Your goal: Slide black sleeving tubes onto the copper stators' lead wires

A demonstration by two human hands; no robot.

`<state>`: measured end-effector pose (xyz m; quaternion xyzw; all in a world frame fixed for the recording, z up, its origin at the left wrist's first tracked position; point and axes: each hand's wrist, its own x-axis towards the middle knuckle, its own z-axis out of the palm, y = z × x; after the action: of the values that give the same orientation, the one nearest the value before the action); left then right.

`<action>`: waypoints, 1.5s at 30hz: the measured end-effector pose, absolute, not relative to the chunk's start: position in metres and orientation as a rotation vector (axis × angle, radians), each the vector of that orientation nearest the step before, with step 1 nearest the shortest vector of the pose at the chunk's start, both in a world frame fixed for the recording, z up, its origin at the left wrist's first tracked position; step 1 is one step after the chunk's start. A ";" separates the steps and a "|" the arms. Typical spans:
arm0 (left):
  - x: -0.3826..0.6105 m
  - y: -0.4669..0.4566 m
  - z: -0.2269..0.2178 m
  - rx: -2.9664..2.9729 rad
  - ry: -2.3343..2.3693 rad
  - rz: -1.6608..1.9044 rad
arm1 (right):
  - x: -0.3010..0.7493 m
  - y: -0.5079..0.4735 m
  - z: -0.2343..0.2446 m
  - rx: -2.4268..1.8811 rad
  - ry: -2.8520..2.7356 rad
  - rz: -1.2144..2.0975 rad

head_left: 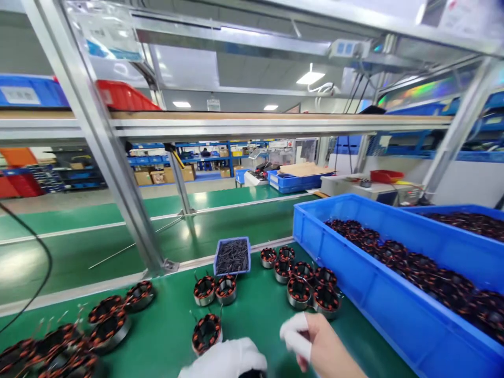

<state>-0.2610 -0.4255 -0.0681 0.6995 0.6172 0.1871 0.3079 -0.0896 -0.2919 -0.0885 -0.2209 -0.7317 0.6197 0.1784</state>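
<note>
My left hand (228,361), in a white glove, is at the bottom edge with its fingers curled over a motor stator (252,374); only a dark bit of it shows. To its right my right hand (318,341), with white covers on some fingers, has its fingers bent together; anything between them is hidden. A copper-wound stator (207,334) stands just beyond my left hand, with two more stators (214,290) behind it. Another group of stators (301,286) sits beyond my right hand. A small blue tray (216,257) holds many thin black pieces (233,255).
A big blue bin (354,286) full of stators runs along the right, a second bin (417,209) behind it. More stators (106,328) stand at left on the green bench (165,336). A metal post (118,173) and shelf (275,126) frame the far side.
</note>
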 end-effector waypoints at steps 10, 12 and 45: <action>-0.241 -0.408 -0.106 1.437 1.933 0.798 | -0.116 -0.301 -0.145 -0.908 -2.186 1.678; -0.241 -0.408 -0.113 1.370 1.848 0.940 | -0.126 -0.302 -0.146 -0.866 -2.111 1.781; -0.238 -0.434 -0.145 0.878 1.433 1.539 | -0.151 -0.296 -0.098 -0.145 -2.493 0.806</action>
<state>-0.2381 -0.4339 -0.1452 0.3501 0.5713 0.6133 0.4181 -0.1512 -0.2958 -0.0977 -0.0534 -0.9185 0.2968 0.2557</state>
